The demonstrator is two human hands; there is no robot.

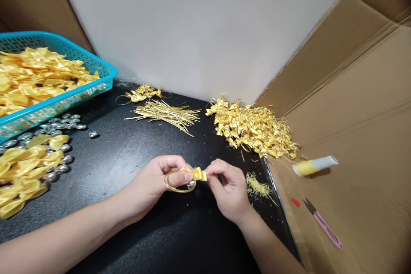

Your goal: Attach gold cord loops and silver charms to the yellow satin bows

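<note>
Bow: while both hands meet over the middle of the bench (128, 167), the small yellow bow (200, 174) sits between them, toward the near side.
Left hand: its fingers are closed on the bow, thumb on top; the hand (167, 175) seems to steady the piece from the left.
Right hand: thumb and finger are pinched together at the bow's right edge — whether the hand (228, 184) grips ribbon or thread, I cannot tell.
Gold loop: the ring (176, 189) hangs around the left thumb, probably to keep it out of the way; a silver bead (191, 185) shows just below.
Gold ties: the bundle (167, 113) lies beyond the hands, likely for easy reach.
Heap: loop-fitted bows (253, 130) are massed far right, apart from the left-hand basket (107, 81) of ribbon pieces (38, 72) — sorted, it seems.
Snips: the pink pair (327, 230) rests on the right-hand cardboard (362, 158).
</note>
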